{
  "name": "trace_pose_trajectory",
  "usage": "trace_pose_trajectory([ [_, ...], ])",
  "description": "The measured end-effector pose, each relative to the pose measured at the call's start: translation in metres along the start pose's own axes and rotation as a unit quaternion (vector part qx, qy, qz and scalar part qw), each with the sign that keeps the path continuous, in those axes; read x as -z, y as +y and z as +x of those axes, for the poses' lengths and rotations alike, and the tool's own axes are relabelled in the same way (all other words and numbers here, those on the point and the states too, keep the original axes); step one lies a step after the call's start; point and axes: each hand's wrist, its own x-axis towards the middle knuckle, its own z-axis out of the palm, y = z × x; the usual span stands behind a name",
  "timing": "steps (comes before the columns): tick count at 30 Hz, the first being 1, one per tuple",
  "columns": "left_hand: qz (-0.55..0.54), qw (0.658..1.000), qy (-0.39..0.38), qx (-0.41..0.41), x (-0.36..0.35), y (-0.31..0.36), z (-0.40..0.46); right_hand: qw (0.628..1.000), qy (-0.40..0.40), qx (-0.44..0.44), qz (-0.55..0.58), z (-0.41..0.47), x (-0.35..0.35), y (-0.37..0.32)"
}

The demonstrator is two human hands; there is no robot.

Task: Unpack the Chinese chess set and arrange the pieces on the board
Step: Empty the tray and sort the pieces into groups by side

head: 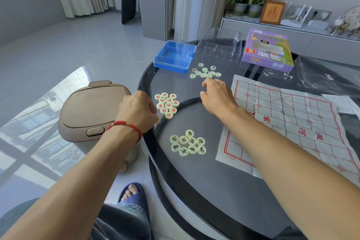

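Round dark glass table [194,177], living room, grey tile floor. Paper board [288,122] lies unfolded on the right side, still creased, no pieces on it yet. Pieces look sorted by colour: red-lettered pile [167,105] by the left edge, black-lettered pile [188,143] nearer the person, unsorted pile [205,72] farther back by the blue plastic case [174,57]. My read: sorting first makes placement quicker. Left hand [136,111] sits curled beside the red pile; something pale shows under the fingers, cannot tell if it's a held piece. Right hand [218,95] reaches toward the unsorted pile, fingers bent, grip hidden. Clear tray [220,46] and purple box [267,50] are parked at the back, out of the way.
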Motion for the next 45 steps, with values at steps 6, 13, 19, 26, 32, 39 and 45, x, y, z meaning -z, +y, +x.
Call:
trace_pose_trajectory([
  [6,-0.008,1.0,0.017,-0.015,-0.004,0.008,0.005,0.998,-0.054,-0.012,-0.026,0.027,-0.002,-0.005],
  [13,-0.009,1.0,0.029,-0.005,-0.007,0.013,0.014,0.998,-0.025,0.032,-0.042,0.028,-0.002,-0.006],
  [19,-0.022,0.999,0.037,0.0,0.005,0.015,0.01,0.993,0.003,0.112,0.029,-0.004,0.008,0.01],
  [26,-0.093,0.993,0.03,-0.067,0.002,0.037,-0.022,0.965,-0.083,0.048,0.244,-0.042,0.022,0.018],
  [32,-0.197,0.975,-0.056,-0.083,-0.008,0.051,-0.038,0.903,-0.168,0.063,0.391,-0.067,0.034,0.002],
  [39,-0.047,0.994,0.006,-0.097,-0.003,0.036,-0.032,0.965,-0.091,0.083,0.231,-0.057,0.033,0.003],
  [45,0.034,0.999,0.017,-0.039,0.012,0.003,-0.013,0.997,-0.012,0.055,0.051,-0.033,0.02,0.012],
])
